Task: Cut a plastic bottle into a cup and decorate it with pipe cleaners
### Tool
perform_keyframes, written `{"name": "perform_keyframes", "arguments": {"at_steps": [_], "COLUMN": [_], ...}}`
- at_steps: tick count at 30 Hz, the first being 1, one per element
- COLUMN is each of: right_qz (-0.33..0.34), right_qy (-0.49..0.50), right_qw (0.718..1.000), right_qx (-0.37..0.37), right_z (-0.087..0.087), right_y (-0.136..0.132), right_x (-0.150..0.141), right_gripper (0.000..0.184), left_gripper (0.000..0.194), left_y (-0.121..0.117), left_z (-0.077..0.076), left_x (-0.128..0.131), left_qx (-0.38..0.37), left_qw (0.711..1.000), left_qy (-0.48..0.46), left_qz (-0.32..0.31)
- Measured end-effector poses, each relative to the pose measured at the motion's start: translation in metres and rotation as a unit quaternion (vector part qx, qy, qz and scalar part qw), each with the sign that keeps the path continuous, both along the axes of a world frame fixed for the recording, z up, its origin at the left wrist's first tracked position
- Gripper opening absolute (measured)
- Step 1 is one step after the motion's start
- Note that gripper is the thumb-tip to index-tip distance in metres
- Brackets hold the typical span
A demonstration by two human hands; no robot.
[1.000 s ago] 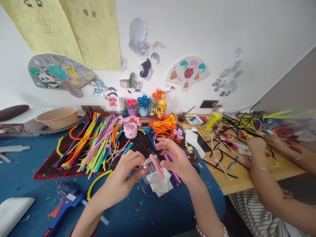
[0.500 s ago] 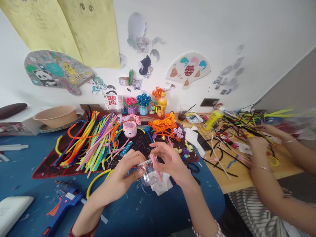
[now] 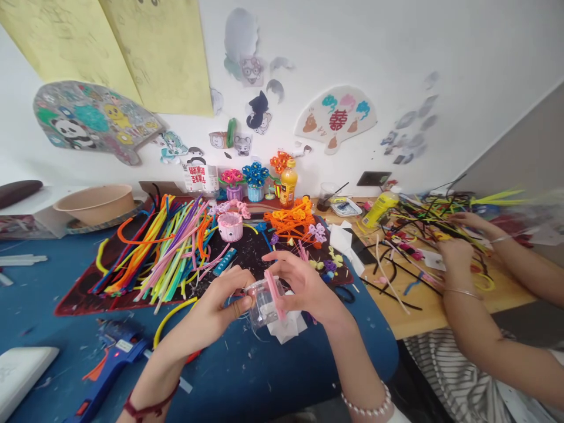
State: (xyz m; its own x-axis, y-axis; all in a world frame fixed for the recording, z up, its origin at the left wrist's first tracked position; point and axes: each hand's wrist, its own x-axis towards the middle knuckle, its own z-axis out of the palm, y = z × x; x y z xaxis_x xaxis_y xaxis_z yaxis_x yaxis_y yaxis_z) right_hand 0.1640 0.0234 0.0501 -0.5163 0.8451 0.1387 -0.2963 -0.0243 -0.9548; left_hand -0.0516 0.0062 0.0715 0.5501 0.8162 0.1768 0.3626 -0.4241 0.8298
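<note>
My left hand [image 3: 220,301] is closed on the side of a small clear plastic cup [image 3: 261,312], which lies tilted over the table. A pink fuzzy strip, looking like pipe cleaner [image 3: 275,294], stands against the cup's right end. My right hand [image 3: 302,288] pinches this strip between thumb and fingers, with the other fingers raised. Beneath the cup lies a crumpled white paper [image 3: 288,330]. Just beyond my hands stands a finished-looking pink fuzzy pot [image 3: 230,228] with small eyes.
Bundled colourful pipe cleaners [image 3: 176,247] cover the mat on the left. A blue glue gun [image 3: 110,364] with a red light lies at the lower left. Orange pipe-cleaner flowers [image 3: 293,218] and a juice bottle [image 3: 288,183] stand behind. At right, another person's hands [image 3: 456,252] work among black stems.
The pink strip now sits more upright against the cup's end, and the cup has turned slightly. Both hands stay close together. The view has shifted a little.
</note>
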Motion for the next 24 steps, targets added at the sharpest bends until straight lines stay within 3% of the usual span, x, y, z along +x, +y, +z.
{"name": "perform_keyframes", "arguments": {"at_steps": [16, 24], "right_qz": [0.036, 0.008], "right_qy": [-0.022, -0.054], "right_qw": [0.999, 0.998], "right_qx": [0.001, 0.036], "right_z": [0.0043, 0.0095], "right_y": [0.0040, -0.0012], "right_x": [0.0069, 0.0073], "right_gripper": [0.071, 0.058], "left_gripper": [0.021, 0.024], "left_y": [0.0028, -0.0022], "left_z": [0.0026, 0.0047], "left_x": [0.0056, 0.0066], "left_qx": [-0.010, 0.013], "left_qw": [1.000, 0.999], "left_qy": [0.009, 0.032], "left_qz": [-0.010, -0.004]}}
